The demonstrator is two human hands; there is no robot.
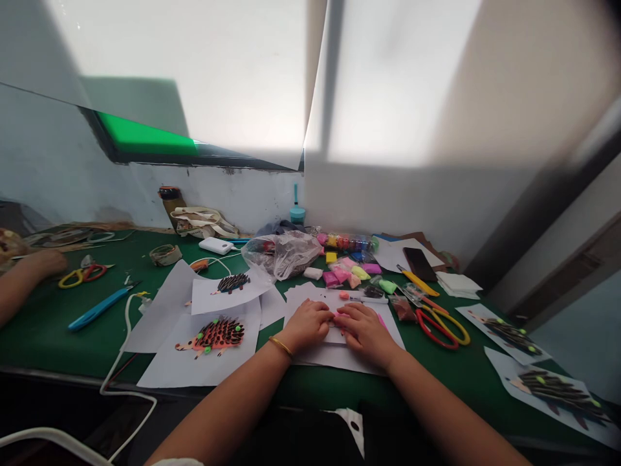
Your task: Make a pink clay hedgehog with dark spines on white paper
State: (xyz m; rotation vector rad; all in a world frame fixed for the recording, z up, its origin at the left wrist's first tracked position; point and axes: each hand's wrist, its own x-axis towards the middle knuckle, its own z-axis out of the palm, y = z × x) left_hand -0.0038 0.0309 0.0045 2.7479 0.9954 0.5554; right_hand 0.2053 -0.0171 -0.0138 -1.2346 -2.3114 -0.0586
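— Pressing down side by side, the left hand (pixel 306 325) and the right hand (pixel 363 330) lie knuckles-up on a white paper sheet (pixel 339 355) at the near edge of the green tabletop (pixel 43 330). A bit of pink clay (pixel 339 314) shows between the fingertips; whether either hand actually grips it cannot be told.

— What crowds them?

— Just right of the right hand lie red-and-yellow scissors (pixel 444 323). Beyond the sheet sit clay packets (pixel 347 272), a crumpled plastic bag (pixel 284 254) and a black phone (pixel 420 264). Left of the left hand lies a hedgehog picture (pixel 213 335), with a second one (pixel 233 283) behind it. A white cable (pixel 127 323) runs off the tabletop's near edge.

— Anyone else?

— Another person's hand (pixel 44 262) rests at the far left, near small scissors (pixel 82 275) and a blue cutter (pixel 99 309).
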